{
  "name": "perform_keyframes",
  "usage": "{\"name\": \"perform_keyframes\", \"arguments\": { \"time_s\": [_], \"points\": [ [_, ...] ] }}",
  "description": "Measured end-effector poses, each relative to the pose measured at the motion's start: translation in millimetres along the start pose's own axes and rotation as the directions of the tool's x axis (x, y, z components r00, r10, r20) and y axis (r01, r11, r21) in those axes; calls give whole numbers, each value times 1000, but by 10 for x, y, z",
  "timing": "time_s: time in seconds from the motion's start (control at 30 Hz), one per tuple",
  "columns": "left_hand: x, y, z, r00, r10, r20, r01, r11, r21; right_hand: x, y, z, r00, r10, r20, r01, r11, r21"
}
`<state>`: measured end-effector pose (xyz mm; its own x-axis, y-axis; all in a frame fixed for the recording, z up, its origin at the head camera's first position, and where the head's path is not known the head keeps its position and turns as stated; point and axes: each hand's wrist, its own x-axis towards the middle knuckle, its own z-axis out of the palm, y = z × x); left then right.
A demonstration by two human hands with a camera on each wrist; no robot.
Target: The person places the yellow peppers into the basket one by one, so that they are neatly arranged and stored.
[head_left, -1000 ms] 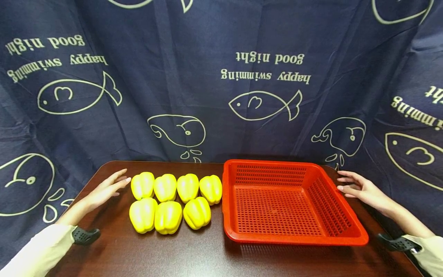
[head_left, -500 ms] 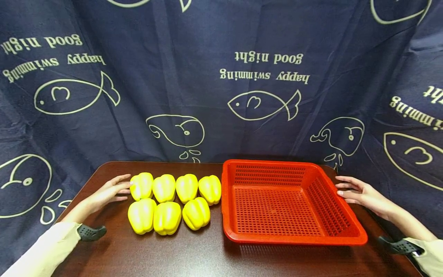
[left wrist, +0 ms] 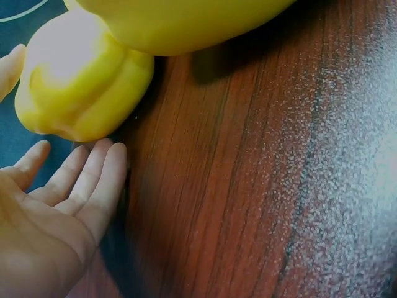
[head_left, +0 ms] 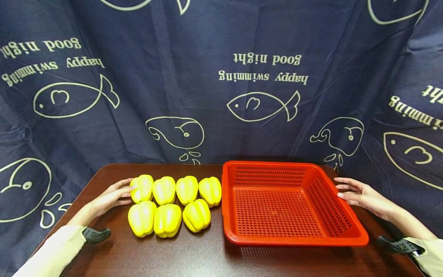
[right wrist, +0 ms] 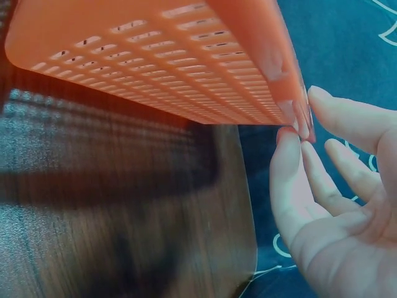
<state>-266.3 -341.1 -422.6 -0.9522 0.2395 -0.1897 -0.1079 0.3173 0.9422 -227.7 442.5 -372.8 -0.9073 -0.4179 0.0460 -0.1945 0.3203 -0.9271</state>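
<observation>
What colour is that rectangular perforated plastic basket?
The rectangular perforated plastic basket is red, clearest in the head view; it looks orange in the right wrist view.

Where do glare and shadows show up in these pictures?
Left wrist view: a washed-out patch on the yellow pepper, grainy glare across the right of the table; right wrist view: a dark shadow on the table beneath the basket, which looks orange; head view: basket looks red, sheen toward the table's near side.

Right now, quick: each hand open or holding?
Left hand: open, at a yellow bell pepper, contact unclear.
Right hand: open, at the red plastic basket, no firm grip visible.
</observation>
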Motion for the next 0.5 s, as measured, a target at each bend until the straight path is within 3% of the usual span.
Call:
{"name": "perform_keyframes", "arguments": {
  "time_s": [0.27,0.5],
  "points": [
    [35,-42,1,1000,-10,-12,10,999,39,8,54,-27,993,-45,105,29,989,144],
    [36,-43,24,1000,9,-4,-9,998,59,11,62,-50,983,-53,174,6,965,261]
  ]
}}
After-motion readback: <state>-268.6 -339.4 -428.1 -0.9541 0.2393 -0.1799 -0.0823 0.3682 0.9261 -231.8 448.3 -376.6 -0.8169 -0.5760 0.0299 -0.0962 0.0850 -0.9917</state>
